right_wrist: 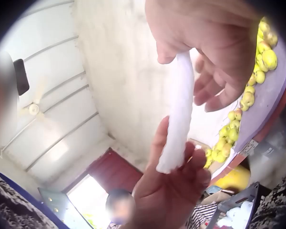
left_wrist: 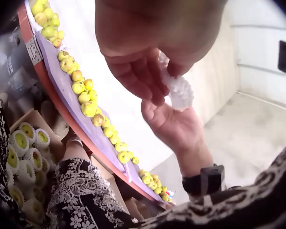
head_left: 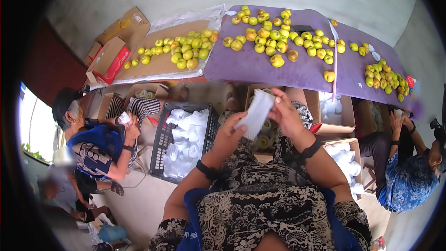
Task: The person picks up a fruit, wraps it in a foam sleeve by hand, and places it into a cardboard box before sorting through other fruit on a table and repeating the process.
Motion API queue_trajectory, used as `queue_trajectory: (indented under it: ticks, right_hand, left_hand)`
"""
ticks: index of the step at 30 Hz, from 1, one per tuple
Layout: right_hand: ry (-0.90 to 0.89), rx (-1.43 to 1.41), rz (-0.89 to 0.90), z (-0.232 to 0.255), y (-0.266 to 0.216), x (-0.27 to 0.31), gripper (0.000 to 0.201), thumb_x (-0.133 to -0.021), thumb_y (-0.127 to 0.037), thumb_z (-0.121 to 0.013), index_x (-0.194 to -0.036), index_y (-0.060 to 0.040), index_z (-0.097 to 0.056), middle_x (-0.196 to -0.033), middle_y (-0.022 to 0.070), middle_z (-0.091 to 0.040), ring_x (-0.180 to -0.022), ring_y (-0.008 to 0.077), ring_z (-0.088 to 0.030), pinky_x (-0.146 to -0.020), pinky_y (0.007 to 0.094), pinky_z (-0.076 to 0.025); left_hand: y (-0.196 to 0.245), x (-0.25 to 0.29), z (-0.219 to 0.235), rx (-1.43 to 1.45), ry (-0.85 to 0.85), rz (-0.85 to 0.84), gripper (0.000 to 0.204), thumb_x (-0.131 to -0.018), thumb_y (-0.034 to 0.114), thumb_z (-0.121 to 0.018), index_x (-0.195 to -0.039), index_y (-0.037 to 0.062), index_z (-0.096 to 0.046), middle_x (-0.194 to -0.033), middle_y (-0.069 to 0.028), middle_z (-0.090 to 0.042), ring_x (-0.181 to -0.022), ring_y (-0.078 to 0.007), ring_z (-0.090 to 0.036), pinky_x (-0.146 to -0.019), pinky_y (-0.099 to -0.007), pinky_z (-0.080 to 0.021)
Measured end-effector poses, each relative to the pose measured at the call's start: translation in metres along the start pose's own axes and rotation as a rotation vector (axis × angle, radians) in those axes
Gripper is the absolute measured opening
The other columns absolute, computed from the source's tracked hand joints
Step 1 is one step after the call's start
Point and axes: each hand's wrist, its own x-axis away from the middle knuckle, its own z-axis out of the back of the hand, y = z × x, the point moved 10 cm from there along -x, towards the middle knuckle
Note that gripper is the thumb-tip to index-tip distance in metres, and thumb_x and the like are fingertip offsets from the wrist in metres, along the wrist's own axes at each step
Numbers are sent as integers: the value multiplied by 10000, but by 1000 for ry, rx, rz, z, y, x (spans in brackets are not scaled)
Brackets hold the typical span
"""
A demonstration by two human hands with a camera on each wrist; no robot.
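Observation:
A flattened white foam fruit net [head_left: 259, 114] is stretched between my two hands above my lap. My left hand [head_left: 227, 134] pinches its lower end, thumb on the near face. At the upper end my right hand [head_left: 289, 115] grips the edge between thumb and fingers, the other fingers loosely bent. Edge-on in the right wrist view, the foam net [right_wrist: 178, 114] looks thin and flat. Below the hands, between my knees, a cardboard box holds apples in foam nets [left_wrist: 26, 162], partly hidden in the head view.
Loose yellow-green apples [head_left: 277, 60] lie on a purple-covered table [head_left: 223, 67] ahead. A black crate [head_left: 158, 158] of white foam nets stands at my left; a box of foam nets [head_left: 344, 160] stands at right. People sit on both sides, including one in a black cap [head_left: 67, 102].

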Motion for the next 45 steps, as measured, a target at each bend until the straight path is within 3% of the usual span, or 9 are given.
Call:
queue_trajectory:
  ticks: [4,6,9,17,20,25,31,37,45]
  right_hand:
    - [145,465,281,-1,-41,12,463,-885,-158,-667,-1279,-52,-448,-1262,116,-491,-1175,203,-491,-967,330,-432]
    - [-135,825,469,-58,-61,33,374,-798,-121,-734,-1123,-74,-556,-1181,110,-537,-1136,237,-513,-948,346,-428]
    - [-219,1114,667,-99,-63,54,309,-735,-127,-767,-985,-82,-590,-1105,111,-560,-1091,292,-521,-928,371,-423]
    - [-256,1134,581,-89,-39,42,206,-738,-73,-707,-895,-63,-573,-986,81,-571,-979,308,-536,-851,384,-438]
    - [-225,1055,509,-81,-32,37,137,-783,-55,-659,-890,-47,-573,-933,98,-575,-914,304,-559,-809,371,-459]
    - [-122,709,141,-46,-5,23,74,-899,-66,-591,-940,-14,-557,-860,58,-586,-775,125,-584,-692,282,-490]
    - [-157,674,104,-41,3,22,83,-927,-86,-580,-961,-17,-550,-848,19,-574,-759,70,-545,-665,249,-476]
    - [-106,558,96,-20,13,14,43,-946,-82,-571,-946,-51,-542,-851,-37,-528,-746,22,-478,-636,193,-409]
    - [-169,688,165,-27,-5,22,134,-880,-99,-634,-926,-19,-537,-870,37,-560,-794,119,-557,-684,275,-478]
  left_hand:
    - [9,0,22,-176,51,-71,293,-973,106,-515,-1249,52,-597,-1249,-54,-563,-1076,-154,-572,-892,-288,-469]
    - [-2,1,23,-50,67,46,292,-975,106,-509,-1250,56,-595,-1246,-51,-563,-1074,-151,-570,-886,-290,-477]
    - [-2,3,18,90,43,130,301,-976,111,-504,-1262,58,-581,-1236,-50,-560,-1072,-144,-564,-865,-289,-494]
    - [7,4,6,116,-80,53,416,-902,41,-572,-1313,46,-511,-1221,-66,-540,-1099,-125,-537,-878,-289,-491]
    - [-3,3,3,59,-99,158,459,-866,1,-586,-1315,34,-495,-1230,-54,-522,-1118,-139,-527,-930,-284,-449]
    - [0,0,0,123,-83,114,493,-864,48,-635,-1328,48,-468,-1191,-41,-523,-1086,-120,-526,-935,-280,-436]
    - [-29,0,0,55,-91,291,484,-867,44,-637,-1322,67,-473,-1177,-57,-536,-997,-116,-555,-800,-268,-503]
    - [-35,-6,-6,9,-48,207,432,-864,36,-617,-1282,49,-509,-1030,-35,-596,-878,-99,-584,-746,-244,-494]
    - [-46,-12,-14,223,-26,350,329,-916,73,-580,-1243,62,-541,-1069,-36,-595,-928,-106,-582,-748,-246,-514]
